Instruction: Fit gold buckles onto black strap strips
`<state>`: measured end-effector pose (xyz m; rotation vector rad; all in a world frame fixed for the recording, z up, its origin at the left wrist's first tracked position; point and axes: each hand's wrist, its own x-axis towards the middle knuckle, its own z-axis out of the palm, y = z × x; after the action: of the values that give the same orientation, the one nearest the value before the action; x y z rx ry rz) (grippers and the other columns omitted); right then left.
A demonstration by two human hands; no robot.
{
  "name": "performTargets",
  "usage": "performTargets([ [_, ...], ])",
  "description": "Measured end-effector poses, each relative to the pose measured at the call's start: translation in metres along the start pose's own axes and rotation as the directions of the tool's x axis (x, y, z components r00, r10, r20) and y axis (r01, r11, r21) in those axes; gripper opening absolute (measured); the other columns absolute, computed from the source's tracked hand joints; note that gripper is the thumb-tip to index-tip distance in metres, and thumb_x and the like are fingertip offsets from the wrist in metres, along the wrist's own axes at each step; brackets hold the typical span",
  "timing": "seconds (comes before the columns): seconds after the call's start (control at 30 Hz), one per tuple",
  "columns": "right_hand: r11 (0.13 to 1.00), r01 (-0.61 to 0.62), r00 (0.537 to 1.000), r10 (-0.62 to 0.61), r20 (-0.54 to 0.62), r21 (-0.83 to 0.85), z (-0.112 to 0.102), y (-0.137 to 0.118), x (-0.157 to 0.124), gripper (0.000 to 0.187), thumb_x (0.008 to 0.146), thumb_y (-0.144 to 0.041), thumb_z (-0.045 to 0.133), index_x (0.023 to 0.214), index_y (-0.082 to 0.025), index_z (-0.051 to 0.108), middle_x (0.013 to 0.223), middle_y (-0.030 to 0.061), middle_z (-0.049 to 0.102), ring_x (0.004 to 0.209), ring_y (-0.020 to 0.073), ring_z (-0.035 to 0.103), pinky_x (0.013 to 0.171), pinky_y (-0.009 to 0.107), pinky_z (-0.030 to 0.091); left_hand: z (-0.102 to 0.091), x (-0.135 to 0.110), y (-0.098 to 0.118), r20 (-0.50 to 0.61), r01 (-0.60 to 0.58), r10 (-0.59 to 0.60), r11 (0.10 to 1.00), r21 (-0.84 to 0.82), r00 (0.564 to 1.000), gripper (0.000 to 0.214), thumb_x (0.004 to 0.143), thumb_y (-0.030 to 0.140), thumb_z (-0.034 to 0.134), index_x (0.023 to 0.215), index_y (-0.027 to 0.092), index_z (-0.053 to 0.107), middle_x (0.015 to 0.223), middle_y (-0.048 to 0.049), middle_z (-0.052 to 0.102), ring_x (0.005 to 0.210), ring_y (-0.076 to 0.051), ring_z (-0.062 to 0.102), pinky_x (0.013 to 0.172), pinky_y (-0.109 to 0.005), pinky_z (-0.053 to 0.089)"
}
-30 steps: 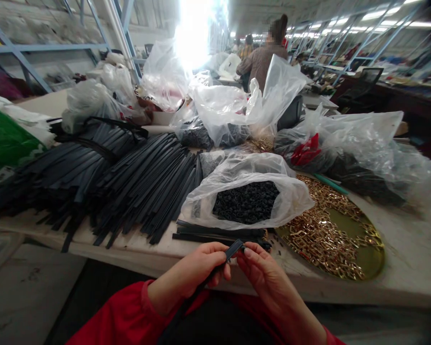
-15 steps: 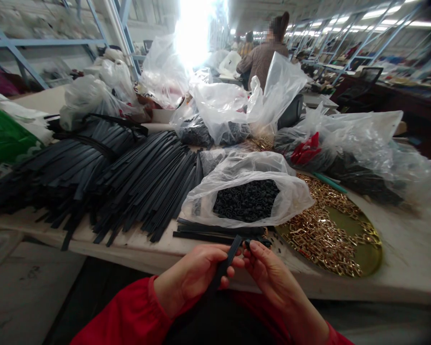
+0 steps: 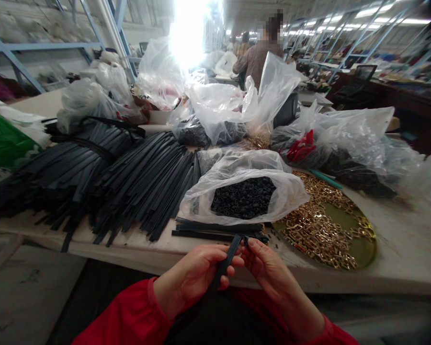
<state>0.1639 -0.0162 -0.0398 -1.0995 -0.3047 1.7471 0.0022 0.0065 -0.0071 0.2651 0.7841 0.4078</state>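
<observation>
My left hand (image 3: 197, 268) is closed on a flat dark strap (image 3: 227, 261), thumb on top, with the strap's upper end sticking out past the fingers. Beside that end, my right hand (image 3: 266, 263) pinches a small black piece (image 3: 245, 241) between thumb and fingertips; its exact shape is too small to make out. The piece is at the strap's tip, and I cannot tell whether they touch. Just beyond both hands lies a short stack of black straps (image 3: 215, 230). Behind it an open clear plastic bag (image 3: 194, 201) holds many small black loop-like pieces (image 3: 242, 197).
Long bundles of dark straps (image 3: 147, 182) cover the table's left side. To the right, a round golden tray (image 3: 368, 239) carries many gold metal fittings (image 3: 316, 230). Filled plastic bags (image 3: 359, 139) line the back. A person (image 3: 260, 62) is farther off, beyond the table.
The right hand's fingertips and the small black piece have come slightly closer to the strap's end. The left hand keeps its hold. The whole view has shifted a little.
</observation>
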Motion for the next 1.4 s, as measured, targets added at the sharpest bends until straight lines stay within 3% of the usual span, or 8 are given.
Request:
performTargets([
  [0.3,1.000,0.020,1.000,-0.020,-0.005,0.006,0.004,-0.004,-0.004,0.025,0.056,-0.033,0.077,0.066,-0.016,0.062,0.062,-0.0009,0.064,0.060,0.0114,0.059,0.061,0.023,0.046,0.007,-0.002,-0.003,-0.005,0.000,0.000,0.999,0.040,1.000,0.029,0.068,0.009,0.053,0.096,0.010,0.061,0.080,-0.0063,0.062,0.054,-0.006,0.047,0.043,-0.014,0.034],
  [0.43,1.000,0.017,1.000,-0.017,0.012,-0.001,0.005,-0.007,-0.007,0.024,0.057,-0.032,0.077,0.065,-0.016,0.061,0.062,-0.0015,0.063,0.060,0.0108,0.058,0.062,0.022,0.047,0.010,-0.004,-0.006,-0.033,-0.107,0.123,0.947,0.301,0.992,0.024,0.073,0.022,0.053,0.093,0.011,0.060,0.076,-0.0042,0.062,0.047,-0.005,0.043,0.039,-0.015,0.028],
  [0.57,1.000,-0.014,0.996,0.012,0.086,0.027,0.004,-0.006,-0.008,0.021,0.061,-0.031,0.075,0.069,-0.016,0.062,0.064,-0.0028,0.062,0.060,0.0082,0.056,0.066,0.021,0.046,0.006,0.001,-0.012,0.000,-0.217,0.293,0.709,0.671,0.956,0.031,0.083,0.041,0.039,0.085,0.014,0.054,0.048,0.0046,0.049,0.035,-0.005,0.034,0.035,-0.017,0.022],
  [0.7,1.000,-0.024,0.995,0.024,0.097,-0.009,-0.003,0.001,-0.005,0.022,0.063,-0.033,0.073,0.071,-0.017,0.060,0.068,-0.0027,0.061,0.062,0.0080,0.054,0.063,0.020,0.043,0.003,0.004,-0.013,0.067,-0.271,0.423,0.443,0.855,0.904,0.029,0.086,0.038,0.034,0.083,0.016,0.053,0.050,0.0056,0.045,0.041,-0.008,0.039,0.041,-0.018,0.028],
  [0.83,0.967,0.108,0.993,-0.093,0.076,-0.231,-0.011,0.007,-0.001,0.025,0.064,-0.038,0.071,0.069,-0.017,0.057,0.065,-0.0041,0.055,0.059,0.0083,0.048,0.059,0.020,0.038,0.003,0.002,-0.012,0.120,-0.230,0.532,0.145,0.962,0.838,0.025,0.086,0.028,0.035,0.083,0.018,0.058,0.064,0.0016,0.056,0.056,-0.011,0.049,0.051,-0.019,0.031],
  [0.93,0.882,0.214,0.977,-0.187,0.105,-0.420,-0.011,0.008,-0.003,0.026,0.066,-0.039,0.069,0.068,-0.017,0.055,0.065,-0.0039,0.052,0.063,0.0102,0.046,0.061,0.022,0.036,0.003,-0.001,-0.013,0.141,-0.162,0.544,-0.009,0.987,0.827,0.024,0.084,0.024,0.036,0.073,0.017,0.058,0.066,-0.0001,0.059,0.059,-0.012,0.051,0.052,-0.021,0.028],
  [1.17,0.847,0.216,0.973,-0.142,0.184,-0.486,-0.006,0.002,-0.009,0.028,0.063,-0.039,0.071,0.069,-0.018,0.052,0.061,-0.0053,0.050,0.060,0.0103,0.047,0.059,0.022,0.037,0.004,-0.005,-0.012,0.134,-0.164,0.474,0.024,0.986,0.870,0.026,0.082,0.023,0.035,0.066,0.016,0.055,0.060,0.0008,0.054,0.057,-0.012,0.048,0.049,-0.020,0.027],
  [1.4,0.843,0.160,0.977,-0.062,0.203,-0.513,-0.005,0.005,-0.014,0.026,0.059,-0.034,0.073,0.073,-0.018,0.059,0.067,-0.0031,0.058,0.064,0.0120,0.051,0.063,0.025,0.039,0.012,-0.009,-0.015,0.025,-0.110,0.374,0.207,0.972,0.927,0.028,0.081,0.027,0.035,0.057,0.017,0.045,0.047,0.0040,0.044,0.046,-0.010,0.042,0.044,-0.019,0.027],
])
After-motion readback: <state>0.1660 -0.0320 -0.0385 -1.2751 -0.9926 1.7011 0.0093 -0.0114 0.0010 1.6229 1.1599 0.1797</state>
